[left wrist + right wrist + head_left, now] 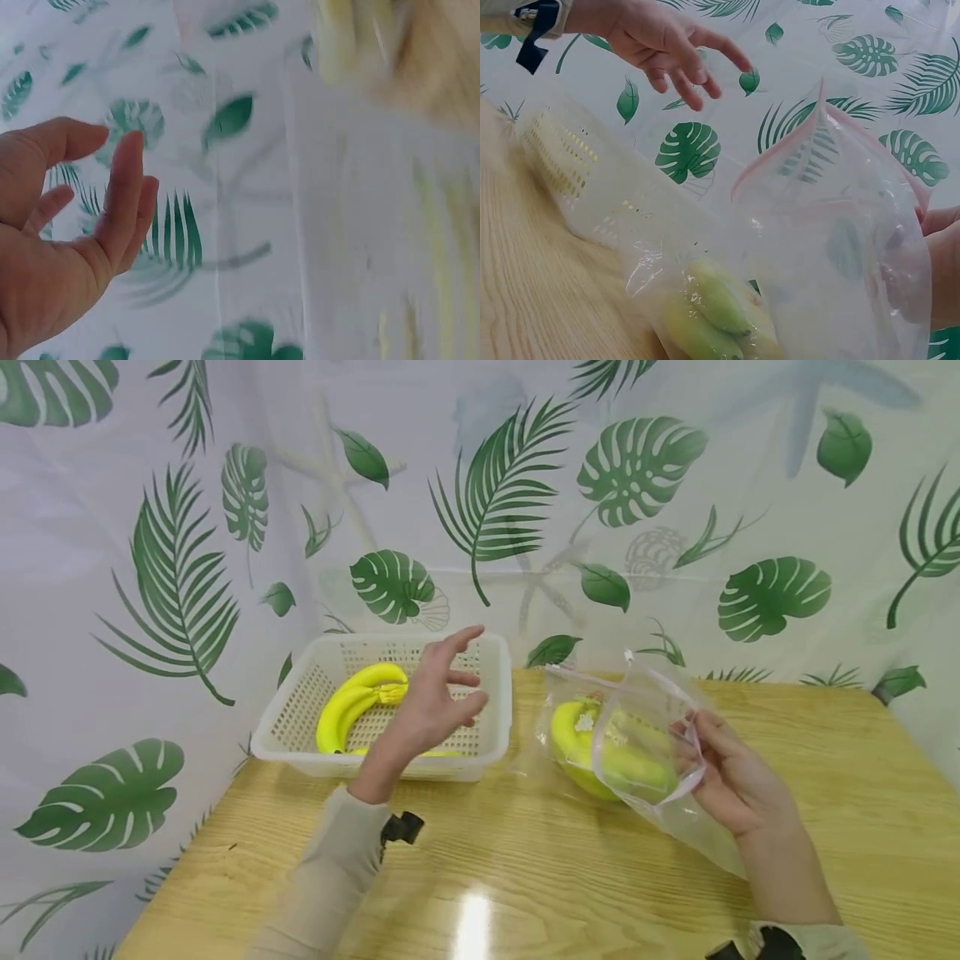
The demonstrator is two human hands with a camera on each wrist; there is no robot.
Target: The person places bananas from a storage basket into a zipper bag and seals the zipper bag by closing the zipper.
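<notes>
My right hand (pixel 738 777) pinches the rim of a clear zip bag (pixel 652 727), whose mouth gapes open. Inside the bag lies a bunch of bananas (pixel 577 739), yellow with greenish parts; in the right wrist view the bananas (pixel 712 311) show through the plastic. Over a white plastic basket (pixel 495 693) hovers my left hand (pixel 431 697), fingers loosely bent and holding nothing. In the left wrist view that hand (pixel 82 217) has a gap between thumb and fingers. More yellow bananas (pixel 348 706) lie in the basket, partly hidden behind the left hand and wrist.
The basket and the bag stand side by side on a wooden table (pixel 525 877). A white curtain (pixel 420 502) printed with green leaves hangs behind the table and along its left side.
</notes>
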